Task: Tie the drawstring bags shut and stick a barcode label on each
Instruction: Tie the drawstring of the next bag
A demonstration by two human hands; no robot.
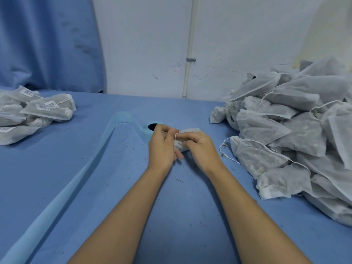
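A small white drawstring bag (188,131) sits between my two hands at the middle of the blue table, mostly hidden by them. My left hand (162,147) pinches its thin white drawstring (176,136), which loops over a fingertip. My right hand (202,149) curls its fingers around the bag's gathered neck. A big heap of white bags with loose strings (297,134) fills the right side. At the far left lies a smaller pile of bags with barcode labels (40,109) stuck on them.
A blue cloth (95,187) covers the table, with a raised fold (80,168) running from the near left to the middle. A dark round hole (152,126) lies just beyond my left hand. Behind stand a white wall with a pipe (188,60) and a blue curtain (47,40).
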